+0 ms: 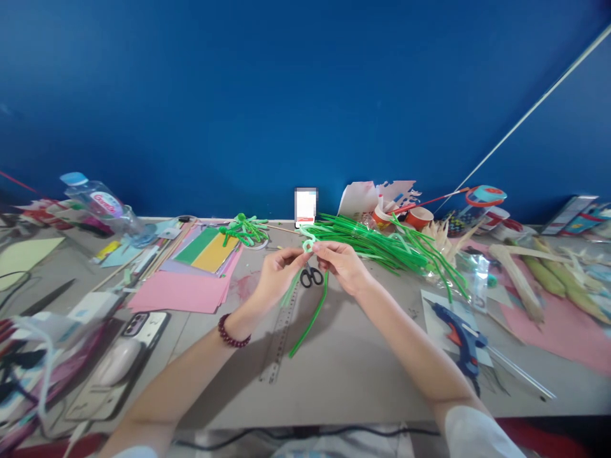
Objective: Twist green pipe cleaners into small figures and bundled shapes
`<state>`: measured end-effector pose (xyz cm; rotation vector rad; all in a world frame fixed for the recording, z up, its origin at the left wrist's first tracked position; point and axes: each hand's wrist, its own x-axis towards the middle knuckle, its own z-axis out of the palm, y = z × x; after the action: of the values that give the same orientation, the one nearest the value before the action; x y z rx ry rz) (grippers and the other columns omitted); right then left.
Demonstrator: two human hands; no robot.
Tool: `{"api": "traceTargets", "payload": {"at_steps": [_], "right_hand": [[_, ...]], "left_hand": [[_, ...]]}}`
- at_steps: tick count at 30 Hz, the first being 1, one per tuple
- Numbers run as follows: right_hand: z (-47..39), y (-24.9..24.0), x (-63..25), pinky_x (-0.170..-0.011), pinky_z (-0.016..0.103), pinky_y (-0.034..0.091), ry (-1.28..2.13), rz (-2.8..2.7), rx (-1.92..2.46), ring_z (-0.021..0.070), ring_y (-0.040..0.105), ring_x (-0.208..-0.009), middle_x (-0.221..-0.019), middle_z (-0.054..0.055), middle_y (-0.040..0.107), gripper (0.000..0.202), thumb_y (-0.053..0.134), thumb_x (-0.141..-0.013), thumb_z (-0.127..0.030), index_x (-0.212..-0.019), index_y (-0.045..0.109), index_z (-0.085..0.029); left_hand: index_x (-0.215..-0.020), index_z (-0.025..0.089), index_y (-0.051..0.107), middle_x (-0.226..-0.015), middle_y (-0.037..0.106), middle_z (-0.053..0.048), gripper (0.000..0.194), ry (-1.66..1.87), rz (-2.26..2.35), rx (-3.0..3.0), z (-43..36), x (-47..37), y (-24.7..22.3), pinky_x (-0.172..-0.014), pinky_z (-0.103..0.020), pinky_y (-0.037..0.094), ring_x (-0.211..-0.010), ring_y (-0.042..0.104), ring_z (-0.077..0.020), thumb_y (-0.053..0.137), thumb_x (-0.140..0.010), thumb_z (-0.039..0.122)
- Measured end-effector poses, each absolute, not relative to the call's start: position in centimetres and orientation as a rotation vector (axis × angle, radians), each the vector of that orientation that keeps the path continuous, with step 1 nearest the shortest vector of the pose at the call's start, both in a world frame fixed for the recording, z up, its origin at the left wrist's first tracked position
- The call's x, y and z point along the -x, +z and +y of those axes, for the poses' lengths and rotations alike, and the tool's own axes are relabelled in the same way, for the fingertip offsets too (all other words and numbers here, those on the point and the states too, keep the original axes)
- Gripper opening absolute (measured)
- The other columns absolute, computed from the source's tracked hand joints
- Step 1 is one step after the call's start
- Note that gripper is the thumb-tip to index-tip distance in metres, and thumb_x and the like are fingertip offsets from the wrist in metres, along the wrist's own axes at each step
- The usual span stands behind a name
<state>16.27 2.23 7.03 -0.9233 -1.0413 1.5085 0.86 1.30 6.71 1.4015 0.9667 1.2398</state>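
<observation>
A curled pale green fuzzy stem (308, 244) is pinched between my two hands over the middle of the table. My left hand (282, 270) grips its left side with thumb and fingers pressed together. Opposite it, my right hand (342, 262) pinches the right side; the fingertips of both hands nearly touch. Black-handled scissors (311, 277) lie just below the hands. A clear ruler (281, 337) rests beside them, and a darker green stem (312, 318) runs down to the right of the ruler. My left hand partly covers some pale green strips near the ruler.
A phone (305, 207) stands against the blue wall. Green stems (377, 245) are heaped at back right, near a blue glue gun (461, 340). Curled green pieces (243, 229), pink paper (179, 291), a bottle (102, 202) and another phone (117, 366) lie leftward.
</observation>
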Motion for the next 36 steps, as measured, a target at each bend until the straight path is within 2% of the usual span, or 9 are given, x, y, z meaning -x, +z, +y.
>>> {"api": "traceTargets", "payload": {"at_steps": [6, 10, 20, 30, 36], "right_hand": [[2.0, 7.3, -15.9, -0.043, 0.022, 0.021, 1.663, -0.924, 0.849, 0.0037, 0.03, -0.048, -0.064, -0.002, 0.054, 0.024, 0.081, -0.057, -0.034, -0.068, 0.069, -0.017], [1.9, 7.0, -15.5, -0.042, 0.022, 0.017, 1.617, -0.916, 0.803, 0.0037, 0.026, -0.046, -0.057, -0.004, 0.049, 0.025, 0.08, -0.058, -0.036, -0.066, 0.066, -0.017], [1.2, 6.9, -14.7, -0.042, 0.023, 0.019, 1.425, -0.989, 0.849, 0.0049, 0.028, -0.044, -0.051, -0.006, 0.041, 0.03, 0.077, -0.063, -0.042, -0.068, 0.06, -0.018], [0.4, 6.2, -13.4, -0.041, 0.021, 0.02, 1.301, -0.896, 0.824, 0.0044, 0.031, -0.044, -0.061, -0.005, 0.05, 0.031, 0.072, -0.067, -0.044, -0.07, 0.055, -0.019], [0.3, 6.2, -13.3, -0.041, 0.021, 0.021, 1.302, -0.896, 0.821, 0.0041, 0.033, -0.044, -0.06, -0.005, 0.049, 0.029, 0.072, -0.068, -0.042, -0.069, 0.055, -0.019]], "left_hand": [[-0.075, 0.015, 0.071, -0.072, 0.068, -0.004, 0.021, 1.243, 0.952, -1.397, 1.4, -0.8, 6.5, -0.058, -0.024, 0.04, -0.063, 0.054, -0.0122, 0.069, -0.072, 0.036], [-0.073, 0.015, 0.071, -0.07, 0.068, -0.004, 0.02, 1.249, 0.934, -1.377, 1.4, -0.9, 6.8, -0.057, -0.024, 0.04, -0.061, 0.054, -0.0117, 0.07, -0.071, 0.035], [-0.073, 0.014, 0.07, -0.07, 0.068, -0.004, 0.021, 1.284, 0.939, -1.431, 1.3, -0.8, 6.6, -0.057, -0.024, 0.041, -0.062, 0.055, -0.0126, 0.068, -0.073, 0.036], [-0.071, 0.016, 0.07, -0.066, 0.066, -0.002, 0.017, 1.27, 0.918, -1.411, 0.8, -1.1, 6.9, -0.057, -0.023, 0.044, -0.063, 0.057, -0.0127, 0.068, -0.074, 0.032], [-0.071, 0.016, 0.069, -0.066, 0.066, -0.001, 0.016, 1.291, 0.923, -1.405, 0.9, -0.9, 6.8, -0.056, -0.022, 0.043, -0.061, 0.055, -0.0111, 0.068, -0.074, 0.031]]}}
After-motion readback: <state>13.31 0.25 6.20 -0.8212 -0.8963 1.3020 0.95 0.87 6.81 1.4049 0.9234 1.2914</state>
